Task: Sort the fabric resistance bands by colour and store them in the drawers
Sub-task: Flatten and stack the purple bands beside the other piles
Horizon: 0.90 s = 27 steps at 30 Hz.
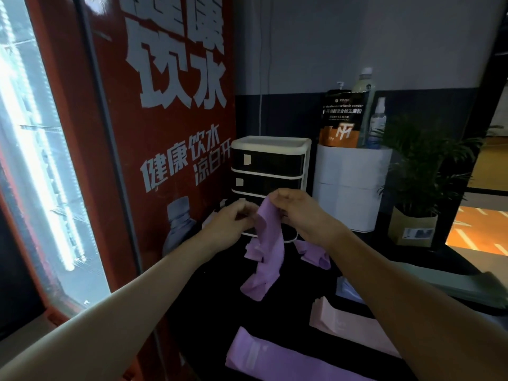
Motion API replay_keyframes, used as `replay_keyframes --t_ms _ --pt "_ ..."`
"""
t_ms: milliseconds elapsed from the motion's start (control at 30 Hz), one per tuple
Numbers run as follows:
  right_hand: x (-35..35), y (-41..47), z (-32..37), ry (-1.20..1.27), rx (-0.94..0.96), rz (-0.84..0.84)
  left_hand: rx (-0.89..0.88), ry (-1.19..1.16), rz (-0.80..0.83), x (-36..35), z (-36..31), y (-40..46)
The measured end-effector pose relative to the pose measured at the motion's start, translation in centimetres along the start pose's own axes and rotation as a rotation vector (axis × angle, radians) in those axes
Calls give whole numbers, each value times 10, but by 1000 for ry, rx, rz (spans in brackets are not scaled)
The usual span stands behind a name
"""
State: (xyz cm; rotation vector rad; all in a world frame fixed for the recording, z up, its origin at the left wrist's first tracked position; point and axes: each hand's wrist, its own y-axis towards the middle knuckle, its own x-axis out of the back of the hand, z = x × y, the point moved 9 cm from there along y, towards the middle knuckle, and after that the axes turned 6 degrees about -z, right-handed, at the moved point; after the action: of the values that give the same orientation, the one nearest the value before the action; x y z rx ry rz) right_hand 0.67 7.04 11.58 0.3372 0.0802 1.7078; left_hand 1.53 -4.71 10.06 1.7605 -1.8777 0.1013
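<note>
Nearest, a flat purple band (pixel 264 358) lies on the dark table (pixel 209 312), with a pink band (pixel 349 323) just beyond it to the right and a pale lilac band (pixel 347 291) partly covered by the right forearm. Mid-field, a crumpled purple band (pixel 314 253) rests near the drawers (pixel 270 171).

Above these, the left hand (pixel 233 221) and right hand (pixel 299 213) each pinch the top edge of a held purple band (pixel 268 251), fingers curled on the fabric; it hangs twisted, its lower end touching or nearly touching the table. Behind stand the three-drawer unit, a white bin (pixel 354 185), a pouch (pixel 345 119) and a plant (pixel 423 166).

Risk: all three drawer fronts appear closed, so with both hands occupied the band would have to be released or bunched one-handed, and the dangling tail could catch in a drawer. In this dim light, lilac and purple could be confused.

Obscured: the lowest drawer sits behind the hands; drawer labels are illegible; drawer contents cannot be seen; the near band is cut by the frame edge.
</note>
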Motion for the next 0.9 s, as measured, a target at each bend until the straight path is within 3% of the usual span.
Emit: replay_keyframes --t_ms 133,367,633,800,900 --pt "2 -1 6 93 -10 -9 31 -217 63 -16 0 -4" --pt "27 -8 11 77 -14 -78 -28 -32 -49 -11 7 -1" --pt "53 -14 -3 49 -17 -205 -26 -133 -51 -9 2 -12" --pt "75 -13 -6 39 -9 -336 -63 -119 68 -12 6 -18" --pt "78 -14 -7 -23 4 -315 -48 -113 3 -5 15 -12"
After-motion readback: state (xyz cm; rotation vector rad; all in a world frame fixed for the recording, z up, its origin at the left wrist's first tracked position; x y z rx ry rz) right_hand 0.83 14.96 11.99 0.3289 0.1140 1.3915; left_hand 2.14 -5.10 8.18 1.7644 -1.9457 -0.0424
